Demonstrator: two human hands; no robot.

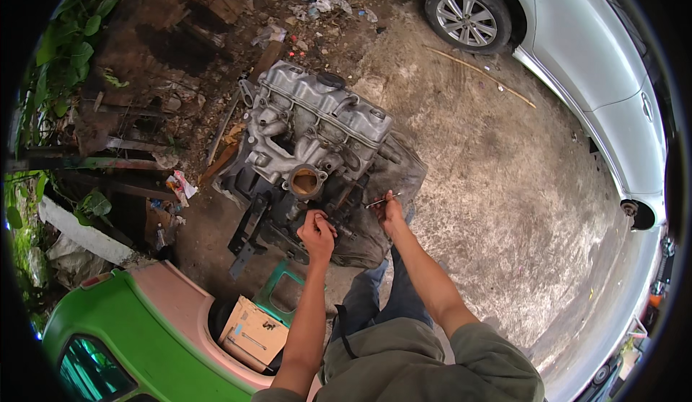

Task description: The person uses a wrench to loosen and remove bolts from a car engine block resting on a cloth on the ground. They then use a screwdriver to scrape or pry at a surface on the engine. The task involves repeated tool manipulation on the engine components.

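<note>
Engine (326,111) nearby; right hand (391,212) pinches slim metal tool (375,202); left hand (317,236) curled, contents unclear.

Engine (317,117) dead ahead, left hand (317,235) at its near side, right hand (391,213) to the right holding a thin tool (376,202); stool (268,287) down left, cardboard (241,323) just beside it, one car (144,323) lower left, another car (584,63) off right, stick (484,79) between that and the engine

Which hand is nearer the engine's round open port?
Left. Left hand sits just below the round open port in the picture; right hand, holding a slim metal tool, is farther off, to its lower right.
</note>
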